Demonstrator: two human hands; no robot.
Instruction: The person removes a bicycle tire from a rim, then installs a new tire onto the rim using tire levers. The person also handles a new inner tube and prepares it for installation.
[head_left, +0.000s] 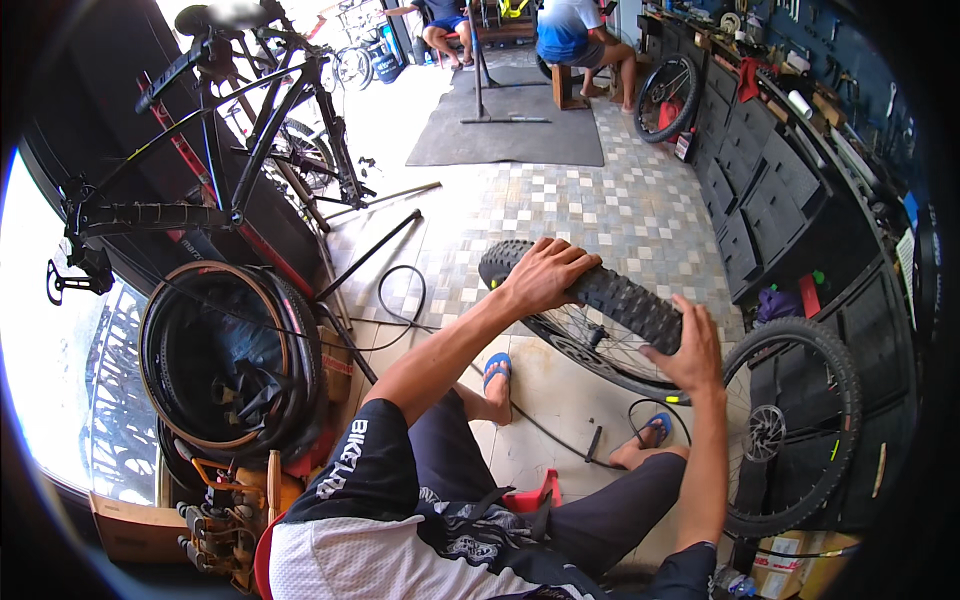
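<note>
Between my knees stands a bicycle wheel, its knobby black tire [625, 305] uppermost and its spokes and hub [594, 335] below. My left hand [548, 274] lies over the top of the tire, fingers curled across the tread. At the tire's right side, my right hand [697, 350] clasps it with the thumb on the near side and the fingers around the outer edge. Whether the tire bead sits fully in the rim cannot be made out. A black hose [545, 432] and a short dark bar [594, 443] lie on the floor beneath.
Another wheel [848, 400] with a disc rotor leans against dark drawers [745, 190] at right. Left are a bike frame [250, 165], stacked tires [150, 350] and an orange compressor-like machine [222, 520]. A stand on a grey mat [440, 135] and a seated person [575, 40] are ahead.
</note>
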